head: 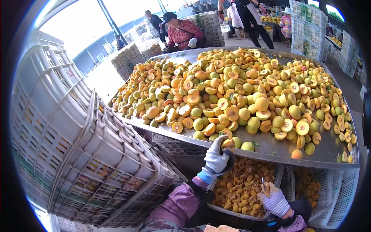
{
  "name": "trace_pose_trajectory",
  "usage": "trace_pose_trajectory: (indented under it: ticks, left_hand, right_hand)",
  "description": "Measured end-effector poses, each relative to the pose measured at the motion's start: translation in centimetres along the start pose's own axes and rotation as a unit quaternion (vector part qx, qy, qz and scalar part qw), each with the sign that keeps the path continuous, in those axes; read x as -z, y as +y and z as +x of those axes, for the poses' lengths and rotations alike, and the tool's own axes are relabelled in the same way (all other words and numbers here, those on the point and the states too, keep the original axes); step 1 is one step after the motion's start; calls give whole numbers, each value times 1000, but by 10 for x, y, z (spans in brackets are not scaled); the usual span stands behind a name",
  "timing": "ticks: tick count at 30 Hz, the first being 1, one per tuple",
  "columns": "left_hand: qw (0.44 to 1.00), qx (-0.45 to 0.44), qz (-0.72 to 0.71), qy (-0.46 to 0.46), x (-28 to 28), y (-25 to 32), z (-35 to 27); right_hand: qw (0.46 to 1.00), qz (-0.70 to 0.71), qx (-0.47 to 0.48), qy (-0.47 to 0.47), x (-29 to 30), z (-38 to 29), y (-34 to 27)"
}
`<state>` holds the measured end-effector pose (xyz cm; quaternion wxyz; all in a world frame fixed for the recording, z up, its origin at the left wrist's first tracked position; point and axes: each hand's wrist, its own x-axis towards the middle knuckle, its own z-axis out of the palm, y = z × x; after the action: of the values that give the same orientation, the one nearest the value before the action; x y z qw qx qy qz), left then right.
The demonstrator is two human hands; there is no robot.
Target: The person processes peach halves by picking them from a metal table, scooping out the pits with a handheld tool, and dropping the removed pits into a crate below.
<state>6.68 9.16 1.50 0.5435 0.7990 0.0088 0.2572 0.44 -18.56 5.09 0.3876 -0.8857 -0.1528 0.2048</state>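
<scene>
My left hand (216, 159), in a white knitted glove with a dark palm, grips a cut yellow peach (229, 143) at the near edge of the metal sorting table (226, 147). Lower and to the right, my right hand (274, 200), also gloved, is closed around a small pitting tool (264, 186) with a curved metal tip. It is above a crate (245, 215) of halved, mostly pitted peaches (240, 185). A large heap of halved and whole-looking peaches (232, 87) covers much of the table. The tool's handle is mostly hidden by my fingers.
Tall stacks of white plastic crates (69, 124) rise close on my left. Another crate with peach halves (308, 182) stands under the table at right. Across the table sits a co-worker (185, 34); another person (247, 17) stands further back, near more crate stacks (307, 29).
</scene>
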Motion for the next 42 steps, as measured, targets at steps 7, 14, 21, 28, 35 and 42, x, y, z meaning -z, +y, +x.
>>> trace_pose_trajectory:
  ticks: [7, 14, 21, 28, 35, 42]
  left_hand:
    - [998, 53, -19, -30, -6, -13, 20]
    - [991, 107, -71, -32, -10, -5, 28]
    - [988, 119, -90, -30, -8, -12, 27]
    - [990, 97, -98, -41, -7, -11, 30]
    - [990, 88, -104, -42, -4, -5, 26]
    - [975, 91, -201, -35, -5, -10, 16]
  right_hand:
    - [948, -222, 230, 12, 2, 8, 32]
    - [978, -162, 126, -28, 11, 35, 50]
    - [941, -261, 214, -38, -1, 43, 64]
    - [978, -151, 145, 11, -15, 38, 69]
    - [977, -192, 98, -10, -11, 32, 43]
    - [989, -136, -20, -48, -16, 8, 33]
